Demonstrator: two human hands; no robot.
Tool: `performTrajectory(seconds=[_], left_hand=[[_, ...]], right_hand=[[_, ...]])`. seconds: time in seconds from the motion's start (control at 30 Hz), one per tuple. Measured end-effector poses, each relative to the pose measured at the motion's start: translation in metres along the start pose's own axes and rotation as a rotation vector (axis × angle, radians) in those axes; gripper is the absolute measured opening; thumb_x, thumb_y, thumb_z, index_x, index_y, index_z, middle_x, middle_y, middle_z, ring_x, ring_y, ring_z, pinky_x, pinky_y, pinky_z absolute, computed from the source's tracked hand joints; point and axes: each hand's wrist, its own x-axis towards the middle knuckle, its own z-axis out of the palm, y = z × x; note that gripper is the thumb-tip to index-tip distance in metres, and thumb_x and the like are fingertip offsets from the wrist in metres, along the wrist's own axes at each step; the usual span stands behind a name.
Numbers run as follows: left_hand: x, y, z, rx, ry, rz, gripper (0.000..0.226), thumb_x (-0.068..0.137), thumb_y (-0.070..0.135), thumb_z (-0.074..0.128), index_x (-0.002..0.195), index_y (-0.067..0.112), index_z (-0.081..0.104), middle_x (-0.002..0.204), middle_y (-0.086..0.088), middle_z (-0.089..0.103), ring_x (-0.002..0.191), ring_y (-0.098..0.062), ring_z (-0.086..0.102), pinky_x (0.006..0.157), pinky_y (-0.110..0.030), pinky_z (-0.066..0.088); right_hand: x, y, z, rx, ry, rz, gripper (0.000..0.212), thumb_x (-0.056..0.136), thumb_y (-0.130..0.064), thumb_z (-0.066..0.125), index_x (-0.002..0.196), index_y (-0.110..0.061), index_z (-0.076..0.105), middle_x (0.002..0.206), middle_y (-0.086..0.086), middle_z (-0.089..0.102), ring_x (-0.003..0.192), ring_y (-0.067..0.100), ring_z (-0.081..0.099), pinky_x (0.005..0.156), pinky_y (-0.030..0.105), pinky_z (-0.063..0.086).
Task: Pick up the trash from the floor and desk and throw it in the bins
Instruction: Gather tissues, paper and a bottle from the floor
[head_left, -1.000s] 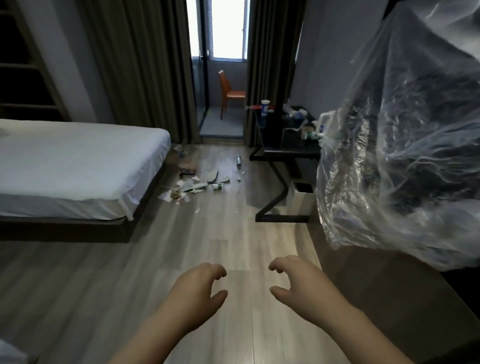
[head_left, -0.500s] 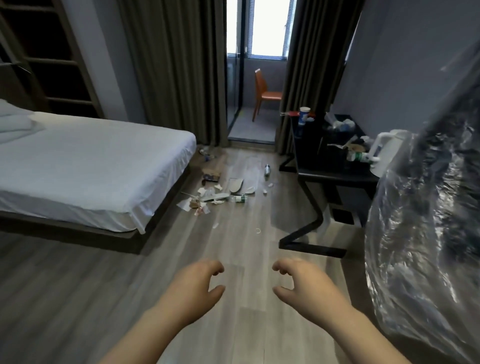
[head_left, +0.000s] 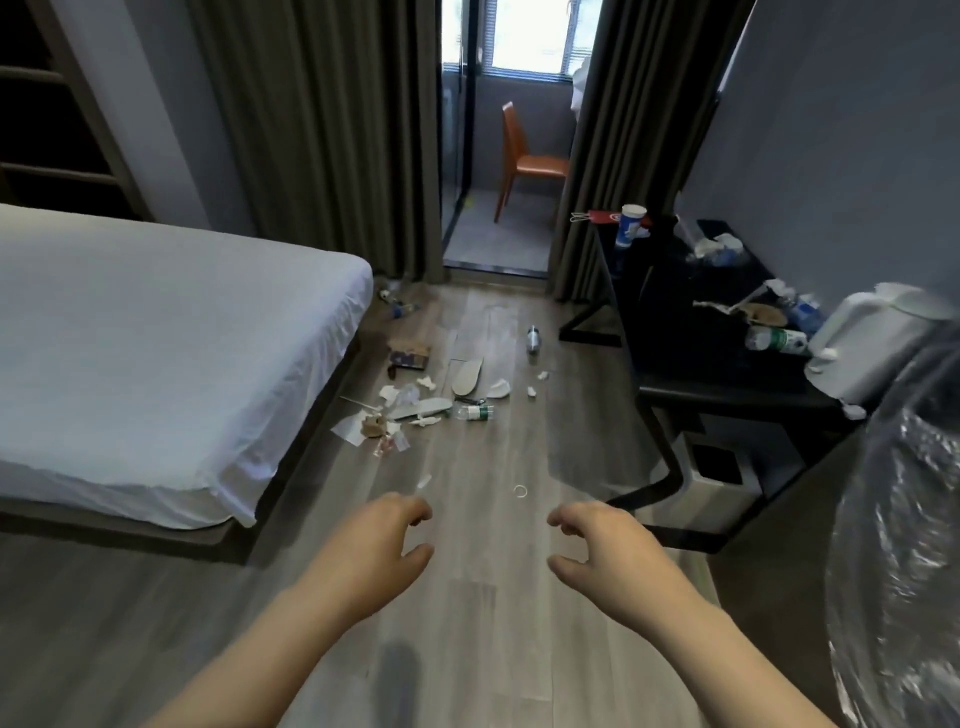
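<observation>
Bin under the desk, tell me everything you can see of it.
The bin is a pale, boxy container with a square open top. Its inside looks dark, and any contents can't be made out. It stands upright on the wood floor beneath the black desk. The desk's dark frame passes in front of its left and lower edges.

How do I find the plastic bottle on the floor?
Start at the white bed. The trash pile lies beside it. At the pile's right edge, next to the grey insole, lies the bottle, the only clear thing there with a green label.
</observation>
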Motion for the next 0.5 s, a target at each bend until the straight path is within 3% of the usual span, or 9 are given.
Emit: performTrajectory(seconds=[0.27, 0.5], left_hand=[[0.133, -0.031, -0.026, 0.006, -0.063, 0.032, 0.036, 0.091, 0.037, 0.055, 0.125, 0.027, 0.054, 0.121, 0.01, 0.056, 0.107, -0.005, 0.054, 0.087, -0.017, 0.042], [0.265, -0.045, -0.043, 0.008, -0.087, -0.052, 0.037, 0.091, 0.037, 0.056, 0.127, 0.028, 0.053, 0.124, 0.01, 0.056, 0.11, -0.007, 0.053, 0.092, -0.021, 0.043]], right_hand=[[0.13, 0.019, -0.013, 0.027, -0.04, 0.069, 0.044, 0.084, -0.036, 0.062, 0.127, -0.028, 0.054, 0.118, -0.007, 0.06, 0.106, 0.008, 0.057, 0.088, 0.025, 0.048], [0.271, 0.056, -0.035, 0.057, -0.079, 0.051, 0.044, 0.082, -0.034, 0.062, 0.125, -0.027, 0.056, 0.118, -0.006, 0.06, 0.107, 0.01, 0.056, 0.084, 0.024, 0.045]])
